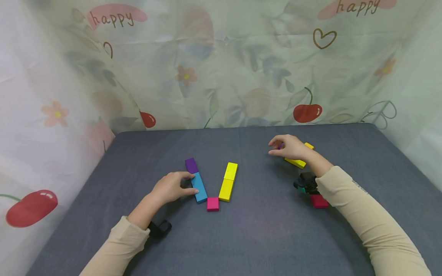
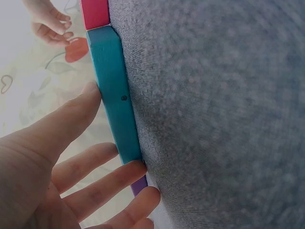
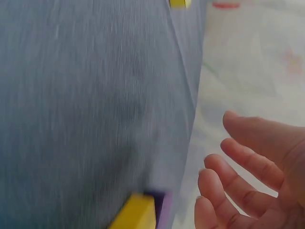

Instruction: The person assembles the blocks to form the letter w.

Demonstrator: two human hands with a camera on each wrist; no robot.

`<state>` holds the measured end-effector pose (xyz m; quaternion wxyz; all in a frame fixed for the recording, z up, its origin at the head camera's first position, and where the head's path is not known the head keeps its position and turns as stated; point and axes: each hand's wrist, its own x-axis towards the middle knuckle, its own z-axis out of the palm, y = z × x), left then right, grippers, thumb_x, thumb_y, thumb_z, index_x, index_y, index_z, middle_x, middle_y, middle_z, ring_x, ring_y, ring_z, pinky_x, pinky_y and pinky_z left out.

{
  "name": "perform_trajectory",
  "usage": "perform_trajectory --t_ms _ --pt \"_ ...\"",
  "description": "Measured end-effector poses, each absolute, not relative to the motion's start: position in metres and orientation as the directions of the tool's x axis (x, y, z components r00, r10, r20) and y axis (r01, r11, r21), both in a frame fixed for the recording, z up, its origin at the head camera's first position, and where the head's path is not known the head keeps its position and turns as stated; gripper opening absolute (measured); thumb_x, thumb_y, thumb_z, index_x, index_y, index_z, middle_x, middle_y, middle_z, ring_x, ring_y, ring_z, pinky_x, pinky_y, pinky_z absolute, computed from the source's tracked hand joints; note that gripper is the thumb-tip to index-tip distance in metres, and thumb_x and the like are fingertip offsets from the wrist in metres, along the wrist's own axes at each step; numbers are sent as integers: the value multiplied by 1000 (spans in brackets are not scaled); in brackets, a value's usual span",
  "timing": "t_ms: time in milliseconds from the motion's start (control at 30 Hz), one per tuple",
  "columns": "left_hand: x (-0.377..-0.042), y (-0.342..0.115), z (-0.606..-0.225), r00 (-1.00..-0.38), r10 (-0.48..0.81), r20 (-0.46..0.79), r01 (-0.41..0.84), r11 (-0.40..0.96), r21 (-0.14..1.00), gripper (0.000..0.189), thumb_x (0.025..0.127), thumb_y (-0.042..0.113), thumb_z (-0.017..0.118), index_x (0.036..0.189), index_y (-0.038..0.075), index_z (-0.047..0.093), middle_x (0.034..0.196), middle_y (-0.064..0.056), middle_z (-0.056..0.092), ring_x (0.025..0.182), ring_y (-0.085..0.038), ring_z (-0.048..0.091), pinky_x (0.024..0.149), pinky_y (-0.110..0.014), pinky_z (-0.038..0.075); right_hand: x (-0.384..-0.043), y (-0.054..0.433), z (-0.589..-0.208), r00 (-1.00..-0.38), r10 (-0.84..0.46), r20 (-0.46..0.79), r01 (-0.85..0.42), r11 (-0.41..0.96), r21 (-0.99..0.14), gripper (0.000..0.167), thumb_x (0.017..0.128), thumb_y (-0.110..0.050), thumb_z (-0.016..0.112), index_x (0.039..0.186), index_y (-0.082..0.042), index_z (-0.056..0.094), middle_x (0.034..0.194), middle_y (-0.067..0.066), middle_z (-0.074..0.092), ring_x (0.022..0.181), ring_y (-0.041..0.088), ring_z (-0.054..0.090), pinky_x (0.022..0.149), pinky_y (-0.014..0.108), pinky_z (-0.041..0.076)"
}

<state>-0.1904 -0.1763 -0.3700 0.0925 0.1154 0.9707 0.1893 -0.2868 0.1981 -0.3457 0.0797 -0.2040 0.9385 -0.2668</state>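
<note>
My left hand (image 1: 172,188) lies at the blue block (image 1: 199,189), its thumb and fingertips touching that block along its length. In the left wrist view the thumb meets the block's (image 2: 112,90) upper edge, and the other fingers spread over its far end. A purple block (image 1: 191,165) adjoins that end; a pink block (image 1: 213,204) sits by the near end. Over the table's right side hovers my right hand (image 1: 290,147), fingers loosely bent and nothing held. Under it lie a yellow block (image 1: 295,163) and, partly hidden, a purple block (image 3: 165,210).
Two yellow blocks (image 1: 228,182) lie end to end, slanting up from the pink one. Another yellow block (image 1: 309,145) shows behind the right wrist. A red block (image 1: 319,202) and a partly covered green block (image 1: 301,189) lie beneath the right forearm. A printed curtain (image 1: 228,76) hangs behind the table.
</note>
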Motion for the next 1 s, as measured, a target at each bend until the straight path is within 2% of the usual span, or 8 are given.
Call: perform_trajectory --t_ms 200,400,533,833,1000 --pt "-190 -176 -370 -956 261 -135 191 901 389 57 80 38 72 127 9 59 126 -11 61 115 -27 56 95 -48 47 -293 222 -343 -940 -331 -79 -241 811 -533 35 89 -19 63 117 1 60 109 22 63 90 29 57 67 31 49" --pt "-190 -177 -369 -956 263 -130 194 899 392 57 79 38 72 126 9 59 126 -11 62 115 -28 56 95 -48 47 -298 234 -348 -951 -287 -118 -189 837 -513 39 88 -21 63 120 0 58 113 26 60 94 33 58 76 39 52" --pt "-190 -177 -370 -957 263 -127 194 898 395 56 79 38 72 126 9 59 126 -11 62 115 -28 56 95 -47 47 -302 236 -352 -951 -274 -142 -169 848 -502 41 88 -22 63 122 0 57 117 28 59 93 34 59 76 41 52" --pt "-189 -176 -369 -957 260 -129 190 898 397 57 80 38 72 127 9 59 127 -11 61 116 -28 55 95 -48 47 -308 233 -356 -945 -249 -212 -111 855 -507 48 86 -22 65 127 0 52 124 30 53 91 33 58 74 36 53" --pt "-189 -176 -368 -957 260 -126 191 897 397 56 80 38 72 126 9 59 126 -11 61 116 -28 56 95 -47 47 -311 231 -358 -944 -235 -233 -93 865 -494 48 85 -21 66 127 0 52 124 31 52 87 30 56 68 32 52"
